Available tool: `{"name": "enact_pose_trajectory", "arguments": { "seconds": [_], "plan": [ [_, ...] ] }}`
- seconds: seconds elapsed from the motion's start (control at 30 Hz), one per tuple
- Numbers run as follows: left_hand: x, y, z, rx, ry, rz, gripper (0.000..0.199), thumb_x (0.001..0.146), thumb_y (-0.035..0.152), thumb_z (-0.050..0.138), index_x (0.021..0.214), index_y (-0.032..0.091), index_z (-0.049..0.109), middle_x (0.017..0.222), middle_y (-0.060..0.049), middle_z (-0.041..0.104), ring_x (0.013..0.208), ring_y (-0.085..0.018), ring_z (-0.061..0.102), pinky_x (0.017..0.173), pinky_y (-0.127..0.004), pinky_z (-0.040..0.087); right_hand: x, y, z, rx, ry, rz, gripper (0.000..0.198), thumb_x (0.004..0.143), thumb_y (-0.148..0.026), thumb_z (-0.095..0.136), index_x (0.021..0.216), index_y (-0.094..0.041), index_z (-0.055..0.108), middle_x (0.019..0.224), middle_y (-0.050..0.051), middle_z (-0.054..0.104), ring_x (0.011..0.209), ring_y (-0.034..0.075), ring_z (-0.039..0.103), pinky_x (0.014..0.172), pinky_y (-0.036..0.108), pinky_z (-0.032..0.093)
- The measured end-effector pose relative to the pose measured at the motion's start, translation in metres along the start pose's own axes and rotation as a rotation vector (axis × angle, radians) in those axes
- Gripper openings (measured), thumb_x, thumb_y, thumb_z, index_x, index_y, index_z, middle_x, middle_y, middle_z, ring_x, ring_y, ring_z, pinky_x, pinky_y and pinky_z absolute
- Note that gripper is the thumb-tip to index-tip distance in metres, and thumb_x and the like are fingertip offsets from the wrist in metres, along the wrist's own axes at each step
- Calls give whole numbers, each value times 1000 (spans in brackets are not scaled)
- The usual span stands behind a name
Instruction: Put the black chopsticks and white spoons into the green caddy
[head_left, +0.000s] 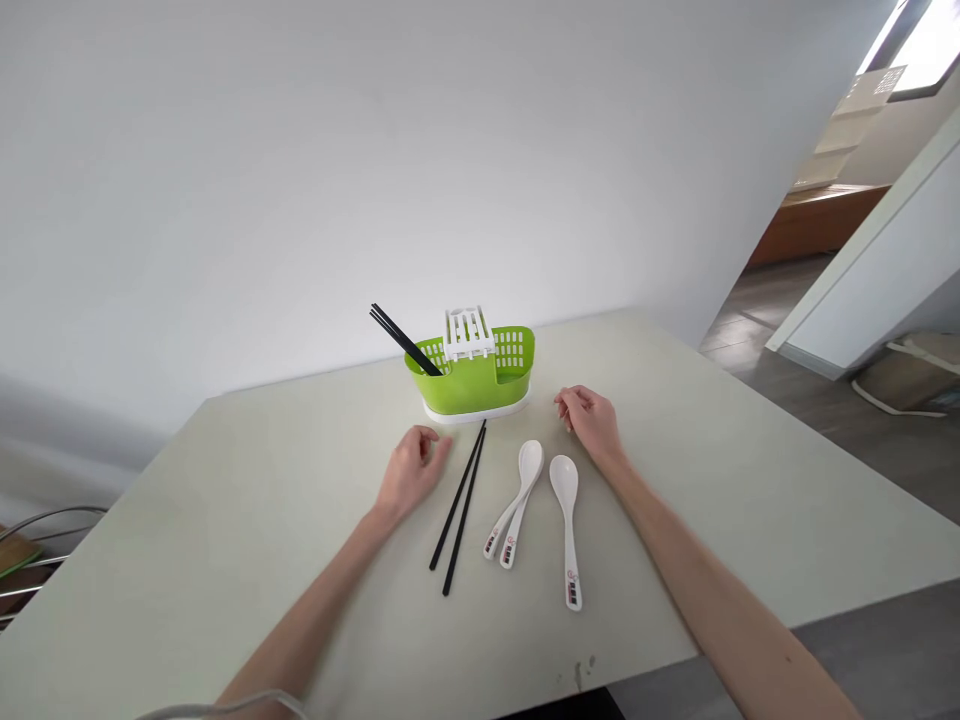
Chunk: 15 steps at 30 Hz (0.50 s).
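Note:
My left hand (pixel 412 467) rests on the table with its fingers curled in, the thumb a little apart, and nothing visible in it. Just right of it lie two black chopsticks (pixel 459 510), their far tips close together. My right hand (pixel 590 420) is loosely curled on the table too, with nothing seen in its fingers. Between the hands are three white spoons: two overlapping spoons (pixel 517 505) and a single spoon (pixel 568 530) nearer my right forearm. Beyond them stands a green cutlery basket (pixel 472 388) with a white base. Several black chopsticks (pixel 397 332) lean out of its left compartment.
A white slotted rack (pixel 469 333) sits over the basket's middle. The pale table (pixel 285 460) meets a white wall (pixel 450 160) at the back. A grey cable (pixel 225 705) crosses my left forearm. A metal rack (pixel 45 550) stands beyond the left edge.

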<state>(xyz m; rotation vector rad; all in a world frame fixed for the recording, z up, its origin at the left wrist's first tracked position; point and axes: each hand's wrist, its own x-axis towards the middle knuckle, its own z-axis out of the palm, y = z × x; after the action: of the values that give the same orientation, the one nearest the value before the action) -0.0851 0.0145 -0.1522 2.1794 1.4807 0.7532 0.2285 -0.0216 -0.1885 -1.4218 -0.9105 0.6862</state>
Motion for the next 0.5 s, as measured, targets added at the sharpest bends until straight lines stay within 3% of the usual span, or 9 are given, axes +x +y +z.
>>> {"name": "enact_pose_trajectory", "arguments": {
  "seconds": [0.17,0.27,0.4,0.5],
  "plan": [
    [-21,10,4,126,-112,178,41,85,61,70,97,23,62,95,-6,67,88,-25,63,81,-40,51,0,2,1,-33,5,-14,24,87,-40,59,74,-23,69,64,-3,64,48,11,50,52,26,40],
    [-22,10,-4,146,-170,208,37,80,52,75,99,23,63,99,-6,69,92,-26,65,83,-41,53,-1,2,1,-42,-1,-20,25,88,-41,59,75,-22,69,64,-3,64,48,11,50,51,26,40],
    [-23,0,-22,196,-245,192,22,86,41,65,100,25,66,98,-6,71,86,-25,68,78,-39,54,-2,2,0,-66,-7,-24,26,89,-43,59,75,-23,68,65,-3,64,48,12,50,52,26,41],
    [-26,-15,-39,328,-229,193,20,92,38,52,96,27,69,96,-8,73,89,-29,69,82,-42,54,-3,2,-1,-81,-1,-23,27,88,-46,59,76,-23,68,65,-2,65,49,12,50,53,27,41]
  ]
}}
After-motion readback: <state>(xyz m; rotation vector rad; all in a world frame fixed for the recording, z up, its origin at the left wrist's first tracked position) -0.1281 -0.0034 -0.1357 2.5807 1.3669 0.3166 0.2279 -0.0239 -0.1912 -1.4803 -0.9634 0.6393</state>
